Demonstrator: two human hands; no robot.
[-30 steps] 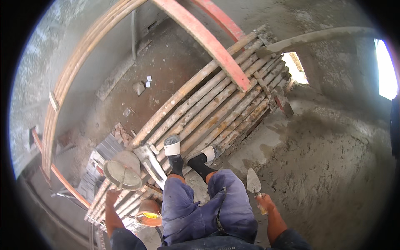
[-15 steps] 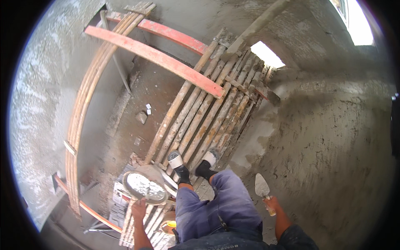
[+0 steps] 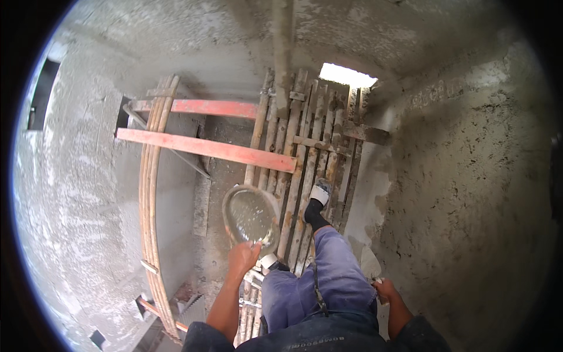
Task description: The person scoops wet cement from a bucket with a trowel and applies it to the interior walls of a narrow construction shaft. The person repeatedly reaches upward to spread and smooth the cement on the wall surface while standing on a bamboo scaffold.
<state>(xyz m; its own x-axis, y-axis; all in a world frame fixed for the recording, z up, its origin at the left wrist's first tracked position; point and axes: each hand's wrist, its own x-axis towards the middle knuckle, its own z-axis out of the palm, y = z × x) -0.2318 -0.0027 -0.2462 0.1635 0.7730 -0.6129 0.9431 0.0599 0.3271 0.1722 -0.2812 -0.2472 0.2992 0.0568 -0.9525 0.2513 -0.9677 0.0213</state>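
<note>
My left hand (image 3: 244,258) is closed on the near rim of a round, mortar-smeared pan (image 3: 225,218), held out in front of my left leg. Wet, shiny grey stuff lies inside it; whether it is water or thin mortar I cannot tell. Low beside my right thigh, my right hand (image 3: 384,288) grips the handle of a pointed trowel (image 3: 369,262), its pale blade directed forward. Under my feet is a walkway of round wooden poles (image 3: 291,202). My right foot is set ahead of the left, and the pan partly covers the poles.
Two red beams (image 3: 217,151) cross from the left wall to the poles at knee-to-foot distance ahead. Bundled thin poles (image 3: 150,199) run along the left wall. A rough plastered wall (image 3: 463,205) stands close on the right. A bright opening (image 3: 348,76) is at the far end; gaps show between poles.
I have stepped forward along the poles, right foot leading. The pan has swung forward and right with my left hand. The trowel stays in my right hand, now closer to my leg.
</note>
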